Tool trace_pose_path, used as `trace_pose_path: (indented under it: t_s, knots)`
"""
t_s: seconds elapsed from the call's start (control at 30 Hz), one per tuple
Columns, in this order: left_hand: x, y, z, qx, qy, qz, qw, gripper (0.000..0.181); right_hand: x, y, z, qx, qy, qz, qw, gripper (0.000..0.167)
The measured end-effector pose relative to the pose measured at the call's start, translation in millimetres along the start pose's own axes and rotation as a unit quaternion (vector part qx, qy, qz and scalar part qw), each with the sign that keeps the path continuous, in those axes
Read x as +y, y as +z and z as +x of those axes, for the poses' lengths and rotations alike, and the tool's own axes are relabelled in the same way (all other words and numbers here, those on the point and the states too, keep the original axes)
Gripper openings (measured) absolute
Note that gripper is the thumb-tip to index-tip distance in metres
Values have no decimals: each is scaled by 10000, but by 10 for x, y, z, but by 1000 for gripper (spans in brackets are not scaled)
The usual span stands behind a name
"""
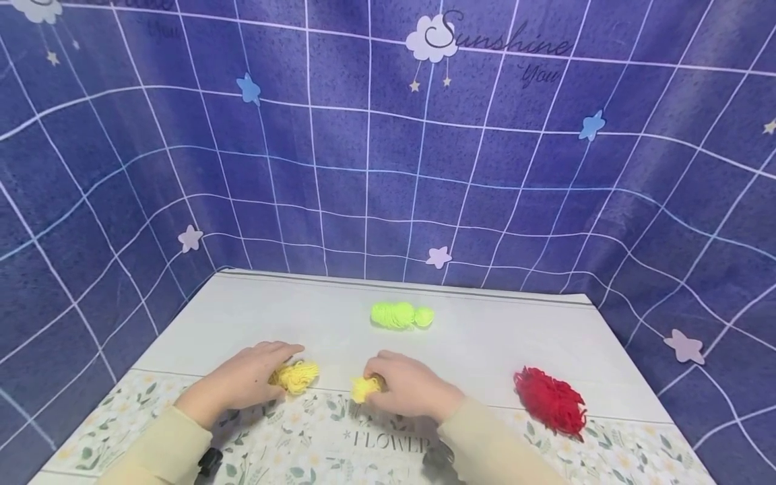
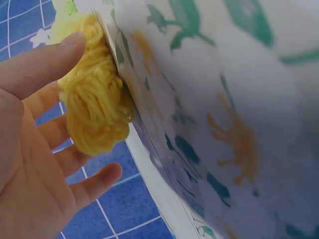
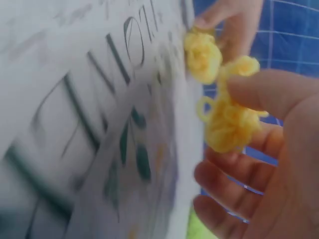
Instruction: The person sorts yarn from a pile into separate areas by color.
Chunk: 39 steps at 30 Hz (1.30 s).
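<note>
My left hand (image 1: 245,378) holds a bundle of yellow yarn (image 1: 302,377) at the left of the table. In the left wrist view, the thumb lies against this looped yarn (image 2: 97,99), with fingers behind it. To the right, across a short gap, my right hand (image 1: 412,389) pinches a smaller, paler-looking yellow yarn bundle (image 1: 364,389). The right wrist view shows that small bundle (image 3: 229,129) between thumb and forefinger, the other fingers loosely bent. Beyond it appears the left hand's yarn (image 3: 203,57). Part of each bundle is hidden by the fingers.
A neon green yarn skein (image 1: 397,315), narrowed near its right end, lies farther back. Red yarn (image 1: 550,402) lies in a loose bundle at the right. The white table (image 1: 273,296) has a flower-printed front strip (image 1: 327,431). A blue grid-patterned cloth (image 1: 388,168) hangs behind and at both sides.
</note>
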<state>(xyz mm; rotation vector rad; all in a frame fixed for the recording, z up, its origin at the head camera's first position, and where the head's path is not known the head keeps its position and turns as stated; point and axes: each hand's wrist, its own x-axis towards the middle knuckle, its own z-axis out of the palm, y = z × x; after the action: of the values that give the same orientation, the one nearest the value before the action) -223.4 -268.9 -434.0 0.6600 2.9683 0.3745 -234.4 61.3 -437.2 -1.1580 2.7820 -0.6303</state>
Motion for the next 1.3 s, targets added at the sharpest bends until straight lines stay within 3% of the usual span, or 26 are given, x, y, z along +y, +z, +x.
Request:
trace_pose_path:
  t_s: [0.27,0.5,0.7,0.83,1.03,1.3]
  knots:
    - [-83,-35,-75,80,-76,-53,9999,83,-255,220,435,163,-95,-486,9986,36]
    - [-60,-40,-78,62,-42,-73,9999,80,-402,308,563,214,-274,-779,9964,37]
    - [-65,-42,-63,85,13,-31,10000,82,-366,368,608,100,-270,-844,9960,39]
    - [-39,-54,-74,105,21,-41,9999,81,-286,373,568,76,-278,-835,9961,43]
    - [-5,-63,-122,268,190,-35,9995,80,-142,241,395,354,-374,-876,9948,42]
    - [85,-80,-124,629,121,263,9976,76,242,-44,25,651,-12,-1107,9917,44]
